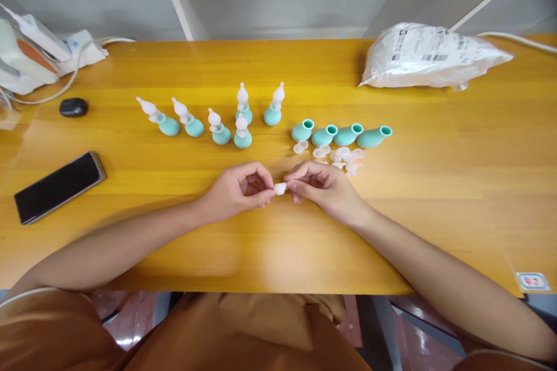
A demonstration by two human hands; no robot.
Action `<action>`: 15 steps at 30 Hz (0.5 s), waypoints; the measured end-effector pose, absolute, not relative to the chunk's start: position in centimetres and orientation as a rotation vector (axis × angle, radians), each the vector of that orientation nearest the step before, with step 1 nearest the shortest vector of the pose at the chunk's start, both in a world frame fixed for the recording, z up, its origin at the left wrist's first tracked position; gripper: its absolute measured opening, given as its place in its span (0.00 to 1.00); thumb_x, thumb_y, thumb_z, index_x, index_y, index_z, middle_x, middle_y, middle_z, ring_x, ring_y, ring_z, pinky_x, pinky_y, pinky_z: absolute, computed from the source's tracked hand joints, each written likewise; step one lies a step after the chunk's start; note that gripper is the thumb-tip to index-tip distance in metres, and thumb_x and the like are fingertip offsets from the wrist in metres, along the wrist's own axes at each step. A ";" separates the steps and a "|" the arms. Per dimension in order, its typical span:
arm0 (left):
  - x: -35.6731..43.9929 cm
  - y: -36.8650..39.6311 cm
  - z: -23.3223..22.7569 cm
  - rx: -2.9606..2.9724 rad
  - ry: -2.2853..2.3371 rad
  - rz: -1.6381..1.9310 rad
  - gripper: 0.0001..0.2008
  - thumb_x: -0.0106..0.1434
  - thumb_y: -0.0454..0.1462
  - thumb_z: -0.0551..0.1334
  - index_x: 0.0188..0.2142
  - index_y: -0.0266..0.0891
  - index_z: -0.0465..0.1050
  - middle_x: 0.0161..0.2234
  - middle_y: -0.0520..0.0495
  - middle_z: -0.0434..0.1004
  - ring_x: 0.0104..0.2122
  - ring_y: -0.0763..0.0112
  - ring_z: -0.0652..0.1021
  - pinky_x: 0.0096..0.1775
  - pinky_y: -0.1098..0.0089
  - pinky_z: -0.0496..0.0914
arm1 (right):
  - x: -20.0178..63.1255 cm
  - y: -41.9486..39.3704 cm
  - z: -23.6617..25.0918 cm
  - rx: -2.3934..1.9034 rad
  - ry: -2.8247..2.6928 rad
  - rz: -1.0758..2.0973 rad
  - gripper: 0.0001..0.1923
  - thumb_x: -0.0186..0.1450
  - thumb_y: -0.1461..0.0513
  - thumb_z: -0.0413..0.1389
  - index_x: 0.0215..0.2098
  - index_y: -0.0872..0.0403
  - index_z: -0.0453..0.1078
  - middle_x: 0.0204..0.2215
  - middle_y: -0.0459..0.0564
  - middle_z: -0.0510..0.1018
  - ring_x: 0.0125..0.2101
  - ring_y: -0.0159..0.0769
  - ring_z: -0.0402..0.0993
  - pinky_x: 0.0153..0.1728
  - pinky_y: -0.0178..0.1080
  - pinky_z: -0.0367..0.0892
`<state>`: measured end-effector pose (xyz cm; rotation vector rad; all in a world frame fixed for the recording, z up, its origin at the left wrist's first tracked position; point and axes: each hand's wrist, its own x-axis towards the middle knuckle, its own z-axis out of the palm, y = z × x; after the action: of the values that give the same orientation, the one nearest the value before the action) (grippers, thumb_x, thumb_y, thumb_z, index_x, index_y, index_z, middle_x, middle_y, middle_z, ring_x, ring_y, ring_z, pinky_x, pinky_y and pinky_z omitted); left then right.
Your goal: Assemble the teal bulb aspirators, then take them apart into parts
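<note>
My left hand [237, 190] and my right hand [322, 186] meet at the middle of the yellow table [278, 255], both pinching one small clear white plastic tip [280, 188] between their fingertips. Beyond them lies a row of several teal bulbs fitted with white tips [217, 124]. To the right, several bare teal bulbs [343, 135] lie on their sides. A cluster of small clear caps [339, 156] is scattered just in front of those, close to my right hand.
A black phone [58, 186] lies at the left. A small black oval object [73, 107] sits further back, near white devices with cables [39, 58]. A white plastic bag [429, 55] rests at the back right. A sticker [531, 281] marks the front right edge.
</note>
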<state>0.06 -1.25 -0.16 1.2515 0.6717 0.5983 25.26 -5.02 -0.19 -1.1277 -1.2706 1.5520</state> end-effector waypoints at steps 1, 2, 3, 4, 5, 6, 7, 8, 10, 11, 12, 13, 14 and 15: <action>0.1 -1.3 -0.2 1.251 0.666 0.600 0.15 0.68 0.44 0.76 0.42 0.39 0.75 0.37 0.49 0.79 0.32 0.74 0.80 0.35 0.72 0.79 | 25.3 -5.0 -0.2 -1.124 -1.268 1.554 0.20 0.67 0.44 0.74 0.40 0.51 0.82 0.29 0.47 0.85 0.26 0.33 0.80 0.33 0.39 0.79; 0.1 -1.3 -0.2 1.251 0.662 0.602 0.15 0.68 0.43 0.76 0.42 0.38 0.75 0.36 0.49 0.79 0.32 0.74 0.80 0.35 0.72 0.79 | 25.3 -5.0 -0.2 -1.121 -1.268 1.556 0.20 0.67 0.44 0.74 0.40 0.51 0.82 0.29 0.47 0.86 0.26 0.33 0.80 0.33 0.39 0.79; 0.1 -1.3 -0.2 1.253 0.661 0.603 0.15 0.68 0.43 0.76 0.42 0.38 0.75 0.36 0.49 0.79 0.32 0.74 0.80 0.35 0.72 0.78 | 25.3 -5.0 -0.2 -1.123 -1.270 1.558 0.20 0.67 0.44 0.74 0.40 0.51 0.82 0.29 0.47 0.86 0.26 0.33 0.80 0.33 0.39 0.79; 0.1 -1.3 -0.2 1.255 0.662 0.602 0.14 0.69 0.43 0.76 0.42 0.38 0.75 0.37 0.49 0.79 0.32 0.74 0.80 0.35 0.72 0.78 | 25.3 -5.0 -0.2 -1.126 -1.272 1.558 0.21 0.67 0.44 0.75 0.40 0.51 0.82 0.29 0.47 0.85 0.26 0.33 0.80 0.33 0.39 0.79; 0.1 -1.3 -0.2 1.258 0.666 0.600 0.14 0.69 0.43 0.76 0.42 0.38 0.75 0.37 0.49 0.79 0.32 0.74 0.80 0.35 0.72 0.78 | 25.3 -5.0 -0.2 -1.128 -1.274 1.559 0.21 0.67 0.44 0.75 0.40 0.51 0.82 0.29 0.47 0.85 0.26 0.33 0.80 0.33 0.39 0.79; 0.1 -1.3 -0.2 1.261 0.670 0.599 0.14 0.69 0.43 0.76 0.42 0.38 0.75 0.37 0.49 0.79 0.32 0.74 0.80 0.35 0.72 0.78 | 25.3 -5.0 -0.2 -1.129 -1.276 1.561 0.21 0.67 0.44 0.74 0.40 0.51 0.82 0.28 0.47 0.85 0.26 0.33 0.80 0.33 0.39 0.79; 0.1 -1.3 -0.2 1.264 0.675 0.597 0.14 0.69 0.43 0.76 0.42 0.38 0.75 0.37 0.49 0.78 0.32 0.74 0.80 0.35 0.72 0.78 | 25.3 -5.0 -0.2 -1.130 -1.278 1.564 0.21 0.67 0.44 0.74 0.39 0.51 0.82 0.28 0.46 0.85 0.26 0.34 0.80 0.33 0.39 0.79; 0.1 -1.3 -0.2 1.265 0.680 0.595 0.14 0.69 0.43 0.76 0.42 0.38 0.75 0.36 0.49 0.78 0.32 0.74 0.80 0.35 0.72 0.78 | 25.3 -5.0 -0.2 -1.130 -1.279 1.568 0.20 0.68 0.44 0.74 0.39 0.51 0.82 0.28 0.46 0.85 0.27 0.34 0.81 0.34 0.40 0.80; 0.1 -1.3 -0.2 1.264 0.683 0.595 0.15 0.69 0.43 0.76 0.41 0.39 0.75 0.36 0.50 0.78 0.32 0.74 0.80 0.35 0.73 0.78 | 25.4 -5.0 -0.2 -1.127 -1.279 1.573 0.20 0.68 0.44 0.74 0.40 0.51 0.82 0.29 0.47 0.85 0.27 0.34 0.81 0.34 0.40 0.80; 0.1 -1.3 -0.2 1.264 0.680 0.596 0.14 0.69 0.43 0.76 0.42 0.39 0.74 0.36 0.50 0.78 0.32 0.74 0.80 0.35 0.73 0.78 | 25.4 -5.0 -0.2 -1.128 -1.279 1.573 0.20 0.68 0.44 0.74 0.40 0.51 0.82 0.29 0.47 0.85 0.27 0.34 0.81 0.34 0.40 0.80; 0.1 -1.3 -0.2 1.264 0.675 0.597 0.14 0.69 0.42 0.76 0.42 0.38 0.74 0.36 0.50 0.78 0.32 0.74 0.80 0.35 0.73 0.78 | 25.4 -5.0 -0.2 -1.131 -1.280 1.571 0.20 0.68 0.44 0.74 0.40 0.51 0.82 0.29 0.47 0.85 0.27 0.34 0.81 0.34 0.40 0.80; 0.1 -1.3 -0.2 1.266 0.669 0.597 0.13 0.69 0.42 0.75 0.42 0.38 0.74 0.36 0.50 0.78 0.32 0.74 0.80 0.35 0.73 0.78 | 25.4 -5.0 -0.2 -1.135 -1.281 1.568 0.21 0.67 0.44 0.74 0.40 0.51 0.82 0.29 0.47 0.85 0.27 0.34 0.81 0.34 0.40 0.80; 0.0 -1.3 -0.2 1.269 0.663 0.599 0.13 0.70 0.41 0.75 0.42 0.38 0.74 0.36 0.50 0.78 0.32 0.74 0.80 0.35 0.73 0.78 | 25.4 -5.0 -0.1 -1.138 -1.282 1.565 0.21 0.67 0.44 0.74 0.39 0.51 0.82 0.29 0.47 0.85 0.27 0.34 0.81 0.34 0.40 0.80; 0.0 -1.3 -0.2 1.271 0.660 0.599 0.13 0.70 0.41 0.75 0.42 0.38 0.74 0.36 0.50 0.78 0.32 0.74 0.80 0.35 0.73 0.78 | 25.3 -5.0 -0.1 -1.141 -1.282 1.563 0.21 0.67 0.43 0.74 0.39 0.51 0.82 0.30 0.47 0.86 0.27 0.34 0.81 0.34 0.40 0.80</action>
<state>0.03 -1.28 -0.21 1.2708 0.6595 0.5995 25.34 -5.01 -0.10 -1.1407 -1.2822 1.5630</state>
